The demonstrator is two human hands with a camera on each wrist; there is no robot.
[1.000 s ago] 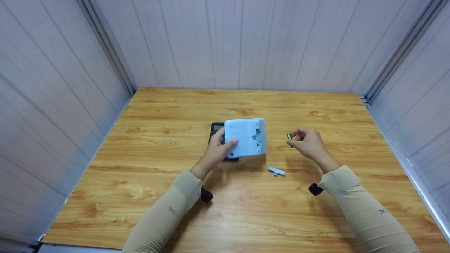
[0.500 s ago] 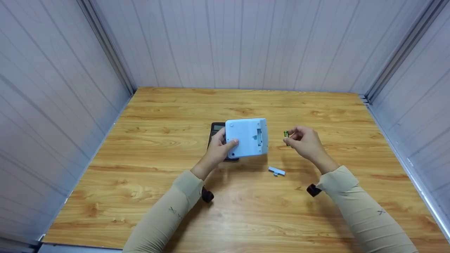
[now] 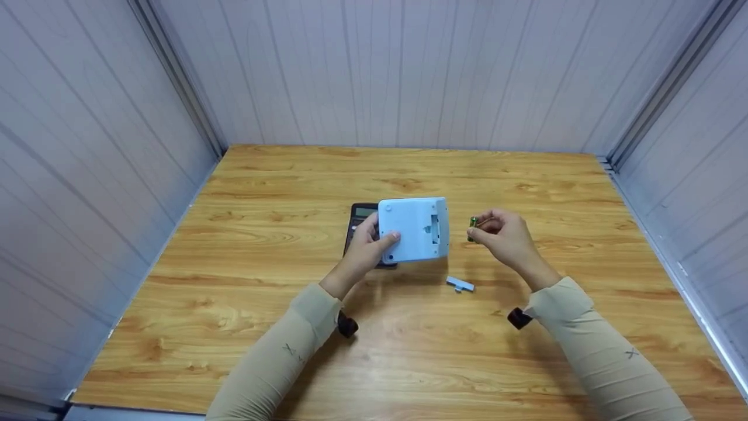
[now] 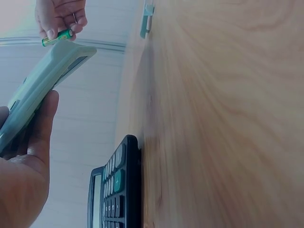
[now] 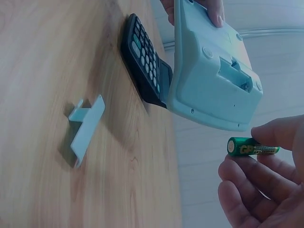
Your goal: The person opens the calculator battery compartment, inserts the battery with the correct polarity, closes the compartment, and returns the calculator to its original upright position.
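Note:
My left hand (image 3: 363, 248) grips a light blue calculator (image 3: 410, 219) by its left edge, thumb across its back. The back faces up toward me, and its uncovered battery slot (image 5: 233, 73) shows on the right side. Just right of the calculator, my right hand (image 3: 509, 238) pinches a small green GP battery (image 5: 251, 147) between thumb and fingers. In the head view the battery stands roughly upright, apart from the calculator. Below them on the table lies the light blue battery cover (image 3: 460, 285), its small tab visible.
A black calculator (image 4: 116, 185) lies face up on the wooden table (image 3: 234, 327), partly hidden behind my left hand and the blue calculator. Pale panel walls (image 3: 374, 70) enclose the table at the back and both sides.
My right hand has moved a little left with the battery, which has turned more upright. My left hand has shifted slightly right with the blue calculator, narrowing the gap. The cover stays put.

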